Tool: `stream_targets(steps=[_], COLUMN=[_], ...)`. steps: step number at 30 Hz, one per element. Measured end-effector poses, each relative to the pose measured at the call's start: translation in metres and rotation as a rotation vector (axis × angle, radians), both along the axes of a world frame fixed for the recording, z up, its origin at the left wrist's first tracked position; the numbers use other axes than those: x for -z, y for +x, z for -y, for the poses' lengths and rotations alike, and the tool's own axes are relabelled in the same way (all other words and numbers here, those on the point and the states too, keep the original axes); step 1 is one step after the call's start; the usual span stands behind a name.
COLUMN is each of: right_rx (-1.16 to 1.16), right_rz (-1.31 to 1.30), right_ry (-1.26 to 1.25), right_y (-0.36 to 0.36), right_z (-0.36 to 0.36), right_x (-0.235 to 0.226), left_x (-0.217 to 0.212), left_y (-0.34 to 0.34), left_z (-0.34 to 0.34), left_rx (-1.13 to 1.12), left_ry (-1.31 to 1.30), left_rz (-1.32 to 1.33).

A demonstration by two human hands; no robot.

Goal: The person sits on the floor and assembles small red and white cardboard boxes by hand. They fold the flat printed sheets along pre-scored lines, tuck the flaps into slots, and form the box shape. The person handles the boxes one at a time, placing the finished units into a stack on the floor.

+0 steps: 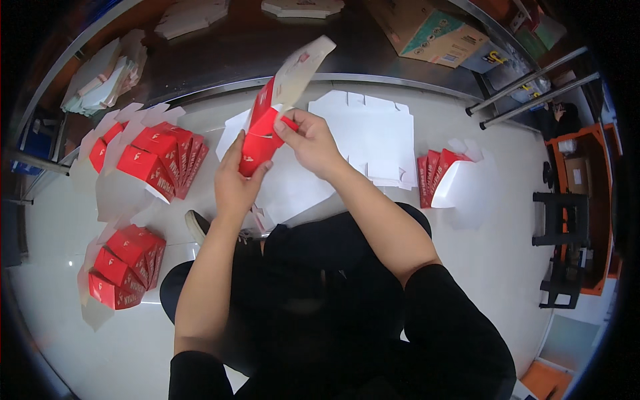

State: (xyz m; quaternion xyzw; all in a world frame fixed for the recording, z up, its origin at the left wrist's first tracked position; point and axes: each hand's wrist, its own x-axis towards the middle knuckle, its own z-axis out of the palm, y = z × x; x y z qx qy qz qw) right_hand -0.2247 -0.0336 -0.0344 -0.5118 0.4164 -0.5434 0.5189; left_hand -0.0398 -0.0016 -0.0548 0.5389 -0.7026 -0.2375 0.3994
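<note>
Between my two hands is a red cardboard box (261,139), partly folded, held up over the floor with its pale lid flap (303,70) standing open toward the upper right. My left hand (235,181) wraps round the box's lower left side, thumb on the near face. With thumb and fingers, my right hand (308,141) pinches the box's right edge by a red side flap. Beneath and beyond them lie flat white carton blanks (363,137), their cut tabs showing. What the fingers behind the box do is hidden.
Folded red boxes stand nested in rows at the left (163,157), lower left (127,267) and right (440,175). Beyond is a dark metal-edged shelf (267,50) with stacked blanks (107,77) and a brown carton (427,33). Black stools (560,219) stand far right.
</note>
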Motion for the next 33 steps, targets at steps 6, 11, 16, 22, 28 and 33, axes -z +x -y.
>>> stream_targets(steps=[6,11,16,22,28,33], right_rx=[0.027,0.131,0.205,0.170,-0.005,-0.009], right_rz=[-0.031,-0.191,-0.143,-0.221,0.136,0.111], right_ry=[-0.113,-0.163,0.041,0.048,0.318,0.089], right_y=[-0.005,-0.012,-0.008,-0.012,0.000,0.004], right_z=[-0.028,-0.030,-0.038,-0.038,-0.050,-0.054], right_x=[-0.047,-0.064,-0.070,-0.056,-0.033,-0.040], left_x=[-0.038,-0.043,-0.049,-0.050,-0.042,-0.048], left_y=[-0.016,-0.002,-0.004,0.001,-0.006,-0.004], left_z=[-0.018,-0.018,-0.024,-0.019,-0.022,-0.023], left_rx=[-0.006,0.204,0.209,0.135,0.110,0.156], left_ry=[-0.125,0.040,0.199,0.059,0.092,0.058], left_rz=[-0.221,0.007,-0.174,-0.267,-0.431,-0.366])
